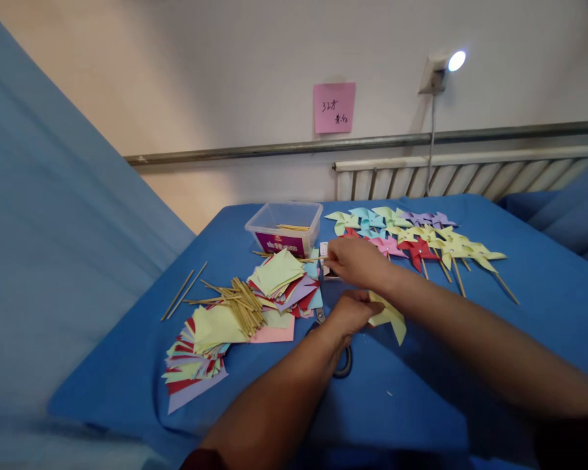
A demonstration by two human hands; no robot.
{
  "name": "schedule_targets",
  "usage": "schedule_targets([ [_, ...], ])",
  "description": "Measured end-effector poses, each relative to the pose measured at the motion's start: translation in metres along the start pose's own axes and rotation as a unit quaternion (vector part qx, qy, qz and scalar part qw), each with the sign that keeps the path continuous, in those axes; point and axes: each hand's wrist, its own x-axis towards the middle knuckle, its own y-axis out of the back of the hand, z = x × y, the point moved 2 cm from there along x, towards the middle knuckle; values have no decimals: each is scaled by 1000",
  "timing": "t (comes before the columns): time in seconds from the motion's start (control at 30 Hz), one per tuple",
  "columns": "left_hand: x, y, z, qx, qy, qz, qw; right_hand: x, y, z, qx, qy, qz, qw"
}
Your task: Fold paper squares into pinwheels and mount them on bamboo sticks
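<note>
My left hand [349, 318] is closed on a pale yellow paper pinwheel [391, 318], whose blades stick out to the right of my fingers. Just beyond it, my right hand [355, 260] reaches to a small box [329, 273] with a white label. Its fingers are bent together at the box, and whatever they pinch is too small to see. Under my left wrist lies a pair of scissors [343, 365], partly covered by the arm. Left of my hands are stacks of cut coloured paper [280, 273] and a pile of thin wooden sticks [245, 307].
A clear plastic tub [283, 225] with sticks inside stands at the back. Several finished pinwheels [416, 251] on sticks lie at the right rear. More fanned paper [196, 365] and two loose sticks [186, 292] are at the left. A blue cloth [402, 418] covers the table.
</note>
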Motion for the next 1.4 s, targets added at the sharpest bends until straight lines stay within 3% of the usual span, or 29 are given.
schedule_targets([
  [0.1, 2, 0, -1, -19, 78, -40, 996, -30, 9, 18, 167, -78, 145, 972],
  [0.2, 9, 6, 4, -64, 90, 10, 994, -54, 7, 32, 380, -137, 225, 887],
  [0.27, 15, 13, 9, -94, 78, 50, 991, -63, 2, 38, 506, -150, 216, 822],
  [0.37, 21, 24, 16, -138, 71, 105, 982, -69, -2, 44, 625, -150, 158, 750],
  [0.53, 23, 33, 21, -194, 57, 137, 970, -76, 0, 54, 704, -140, 136, 683],
  [0.7, 20, 24, 18, -201, 53, 135, 969, -74, -13, 41, 712, -151, 91, 679],
  [0.9, 16, 9, 12, -171, 53, 80, 981, -69, -29, 21, 685, -161, 135, 698],
  [1.03, 19, 14, 14, -163, 33, 101, 981, -71, -27, 23, 637, -173, 162, 734],
  [1.23, 22, 27, 24, -165, -21, 141, 976, -70, -34, 20, 684, -167, 114, 700],
  [1.4, 19, 27, 31, -164, -46, 156, 973, -72, -42, 21, 656, -192, 106, 722],
])
